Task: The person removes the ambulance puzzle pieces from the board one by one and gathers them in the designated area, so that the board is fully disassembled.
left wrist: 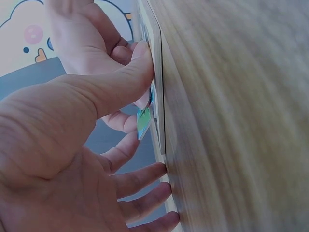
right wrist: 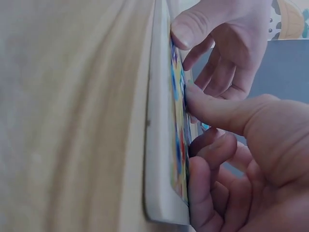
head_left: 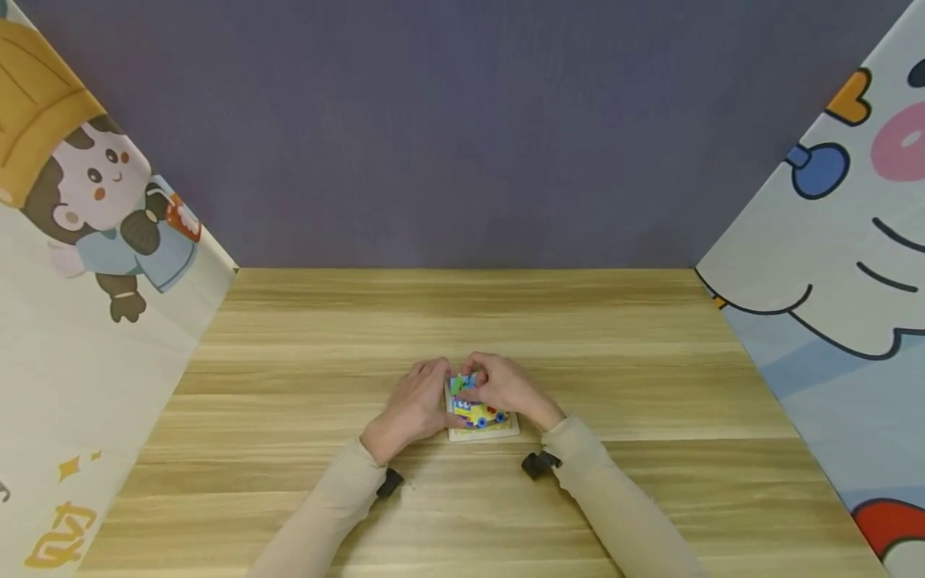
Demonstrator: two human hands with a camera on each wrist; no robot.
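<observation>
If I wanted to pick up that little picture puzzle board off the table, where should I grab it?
Probably by its bare near edge: the puzzle board lies flat on the table, and the left hand and right hand cover its far half. Its white rim stands proud of the wood, so fingers could catch there from your side.

The puzzle board (head_left: 482,417) had a pale, whitish frame and a picture in yellow, blue, red and green. The tabletop (head_left: 636,385) showed light wood grain. The sleeves (head_left: 614,498) were beige, the back wall (head_left: 462,120) purple-grey.
</observation>
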